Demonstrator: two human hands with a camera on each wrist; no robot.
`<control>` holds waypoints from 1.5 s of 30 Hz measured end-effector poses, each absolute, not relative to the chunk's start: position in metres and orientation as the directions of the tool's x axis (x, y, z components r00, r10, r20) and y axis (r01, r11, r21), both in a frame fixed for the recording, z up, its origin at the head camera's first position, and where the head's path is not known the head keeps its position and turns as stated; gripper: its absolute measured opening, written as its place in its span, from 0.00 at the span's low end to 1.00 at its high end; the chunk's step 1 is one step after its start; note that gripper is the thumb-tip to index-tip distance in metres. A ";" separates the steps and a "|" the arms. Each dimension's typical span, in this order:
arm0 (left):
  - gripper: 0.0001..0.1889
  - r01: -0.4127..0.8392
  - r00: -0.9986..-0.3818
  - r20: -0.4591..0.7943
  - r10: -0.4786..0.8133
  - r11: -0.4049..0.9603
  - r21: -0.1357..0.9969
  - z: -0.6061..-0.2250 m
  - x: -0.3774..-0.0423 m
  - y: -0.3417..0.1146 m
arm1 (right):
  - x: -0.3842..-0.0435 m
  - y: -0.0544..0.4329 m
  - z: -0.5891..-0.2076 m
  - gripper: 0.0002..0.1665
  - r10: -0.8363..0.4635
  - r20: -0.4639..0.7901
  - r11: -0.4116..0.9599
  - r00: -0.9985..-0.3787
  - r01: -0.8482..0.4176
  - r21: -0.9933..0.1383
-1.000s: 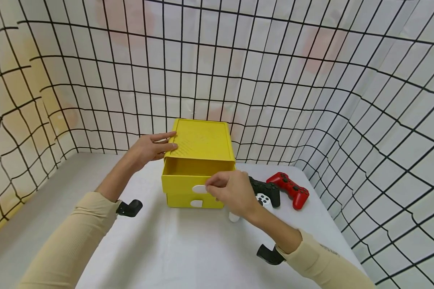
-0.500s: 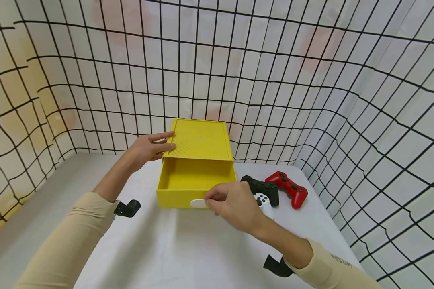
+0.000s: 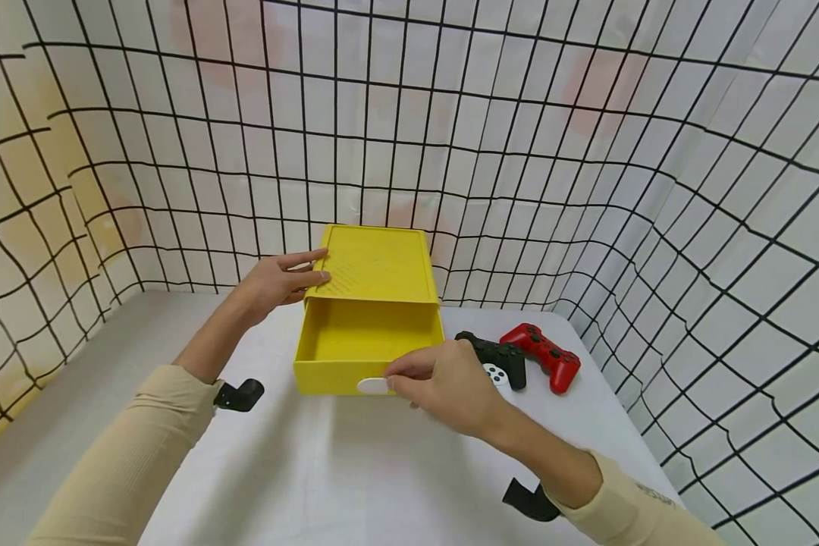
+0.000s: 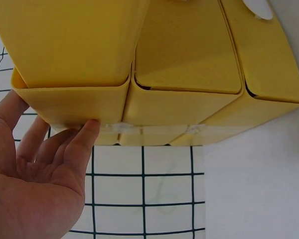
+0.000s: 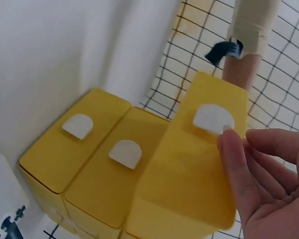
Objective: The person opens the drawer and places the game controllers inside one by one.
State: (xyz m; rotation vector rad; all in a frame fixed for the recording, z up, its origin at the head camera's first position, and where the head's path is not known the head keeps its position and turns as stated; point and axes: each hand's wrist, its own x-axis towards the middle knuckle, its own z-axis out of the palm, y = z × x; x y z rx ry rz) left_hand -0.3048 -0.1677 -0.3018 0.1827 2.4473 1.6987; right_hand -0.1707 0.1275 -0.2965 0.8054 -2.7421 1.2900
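Note:
A yellow drawer cabinet (image 3: 378, 262) stands on the white table with its top drawer (image 3: 375, 330) pulled out, and the drawer's inside looks bare. My right hand (image 3: 450, 387) is at the drawer's front, thumb and finger pinching the edge of its white handle (image 5: 213, 118). My left hand (image 3: 280, 280) steadies the cabinet with straight fingers against its left side and upper edge. In the left wrist view its fingertips (image 4: 92, 127) touch the side wall just behind the opening. Two lower drawers with white handles are closed in the right wrist view.
Right of the cabinet lie a black game controller (image 3: 494, 355), a red one (image 3: 546, 355) and a white one (image 3: 497, 374), the last partly hidden by my right hand. Black wire mesh (image 3: 396, 152) encloses the back and sides of the table (image 3: 314, 485).
The top drawer has come out toward me, with my right hand moving along at its handle; most of that happened in the first half second. The left hand has stayed on the cabinet.

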 end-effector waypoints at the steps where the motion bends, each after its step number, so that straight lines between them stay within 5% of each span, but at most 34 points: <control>1: 0.35 0.011 -0.981 -0.058 0.187 0.348 0.938 -0.302 -0.305 -0.168 | -0.171 0.129 -0.295 0.06 -0.446 0.223 0.526 -0.867 -0.455 -0.719; 10: 0.35 0.007 -0.983 -0.055 0.173 0.339 0.941 -0.307 -0.305 -0.170 | -0.185 0.148 -0.279 0.05 -0.335 0.357 0.497 -0.872 -0.485 -0.720; 17: 0.35 0.005 -0.981 -0.059 0.187 0.326 0.945 -0.304 -0.304 -0.169 | -0.207 0.180 -0.279 0.11 -0.211 0.400 0.609 -0.892 -0.440 -0.660; 36: 0.34 -0.007 -0.987 -0.059 0.151 0.325 0.946 -0.305 -0.307 -0.166 | -0.256 0.258 -0.372 0.41 -0.085 -0.005 0.806 -0.996 -0.065 -0.588; 45: 0.33 -0.021 -0.990 -0.064 0.129 0.314 0.949 -0.305 -0.306 -0.165 | -0.261 0.263 -0.410 0.46 -0.116 -0.066 0.827 -0.991 -0.059 -0.559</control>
